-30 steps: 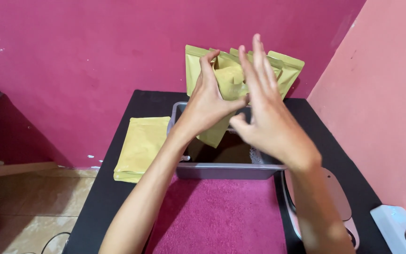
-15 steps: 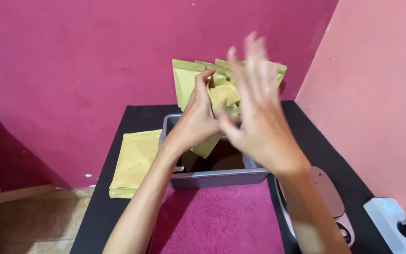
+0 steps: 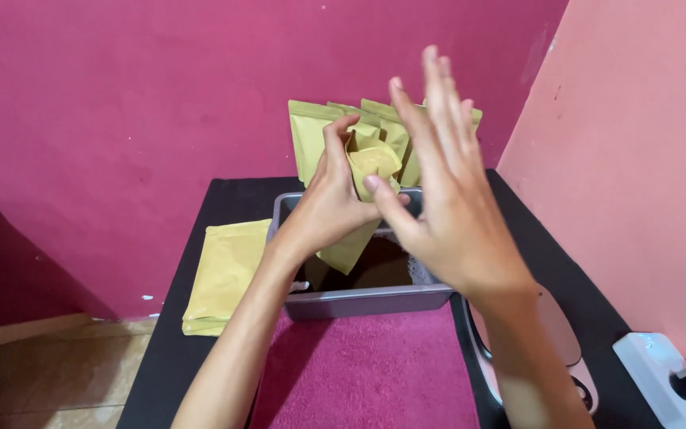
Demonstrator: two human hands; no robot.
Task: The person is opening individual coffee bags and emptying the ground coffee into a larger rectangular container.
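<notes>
Two hands work at centre frame: left hand grips a yellow-brown paper pouch above the grey metal tray; right hand, fingers spread, holds nothing. Opening the pouch's mouth seems underway; next calls for both hands.

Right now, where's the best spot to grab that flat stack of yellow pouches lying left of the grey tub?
Probably the near short edge of the stack of pouches, coming from the left. It lies flat on the black table with that corner overhanging the table edge, so fingers could slip underneath. The grey tub crowds its right side.
</notes>
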